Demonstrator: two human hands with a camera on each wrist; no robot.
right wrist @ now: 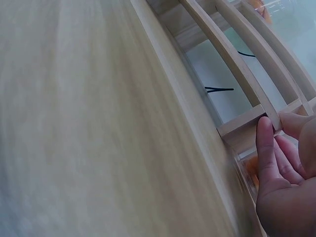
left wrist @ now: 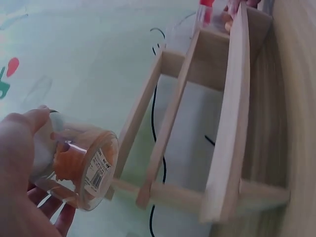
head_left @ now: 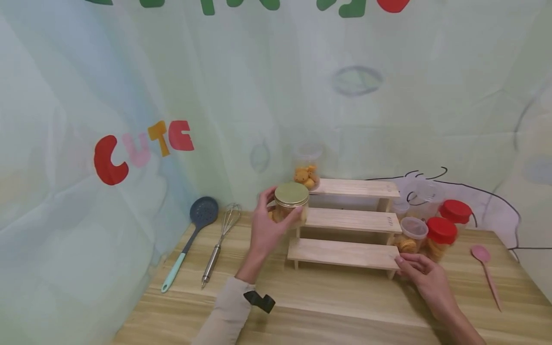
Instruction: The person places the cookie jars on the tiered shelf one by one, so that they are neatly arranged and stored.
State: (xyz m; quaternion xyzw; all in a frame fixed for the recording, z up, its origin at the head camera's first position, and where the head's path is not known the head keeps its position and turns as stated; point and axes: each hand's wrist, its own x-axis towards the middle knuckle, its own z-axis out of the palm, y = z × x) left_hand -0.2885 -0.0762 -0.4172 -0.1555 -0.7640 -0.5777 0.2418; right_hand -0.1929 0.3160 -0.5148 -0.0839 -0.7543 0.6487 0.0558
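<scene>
My left hand (head_left: 266, 235) grips a clear jar with a gold lid (head_left: 292, 194), thumb on the near side and fingers round the far side. In the left wrist view orange-brown snacks and a barcode label show through the jar (left wrist: 81, 163), which is tilted there. It is beside the left end of a three-tier wooden shelf rack (head_left: 345, 253), overlapping the middle board in the head view. With thumb and fingers, my right hand (head_left: 427, 285) pinches the right end of the lowest board; the right wrist view shows the fingertips at the corner (right wrist: 266, 111) of that board.
On the top board's left end stands a clear jar of cookies (head_left: 307, 175). Right of the rack are red-lidded jars (head_left: 442, 231) and a clear-lidded tub (head_left: 411, 232). A pink spoon (head_left: 485, 268) lies far right; a whisk (head_left: 220, 244) and slotted turner (head_left: 189, 239) lie left.
</scene>
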